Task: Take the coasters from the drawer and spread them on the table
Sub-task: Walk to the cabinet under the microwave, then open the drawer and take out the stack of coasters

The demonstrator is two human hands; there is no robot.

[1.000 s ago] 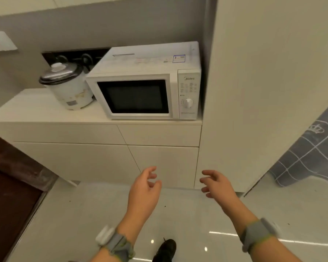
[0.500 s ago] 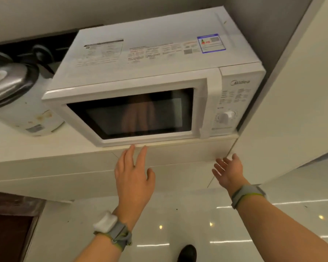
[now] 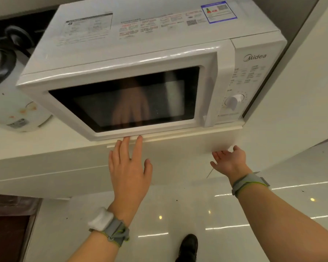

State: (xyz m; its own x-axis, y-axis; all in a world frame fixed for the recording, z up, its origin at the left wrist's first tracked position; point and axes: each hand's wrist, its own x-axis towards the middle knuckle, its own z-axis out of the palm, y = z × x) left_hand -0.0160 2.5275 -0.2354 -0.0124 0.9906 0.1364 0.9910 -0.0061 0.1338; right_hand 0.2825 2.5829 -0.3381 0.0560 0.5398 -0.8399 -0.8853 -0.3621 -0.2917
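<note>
The cream drawer front (image 3: 178, 154) sits just under the counter edge, below the microwave, and looks slightly out at its top edge. My left hand (image 3: 129, 167) lies flat with its fingertips on the drawer's top edge, fingers apart, holding nothing. My right hand (image 3: 229, 161) is palm up with fingers spread against the drawer front's right end, empty. No coasters are visible; the drawer's inside is hidden.
A white microwave (image 3: 140, 59) stands on the counter (image 3: 36, 144) right above the drawer. A rice cooker (image 3: 9, 95) stands to its left. A tall cream cabinet panel (image 3: 301, 91) rises on the right. Glossy white floor and my shoe (image 3: 187, 246) lie below.
I have come close to the cabinet. Both hands rose from in front of the lower drawers to the top drawer, the left onto its upper edge, the right to its right end.
</note>
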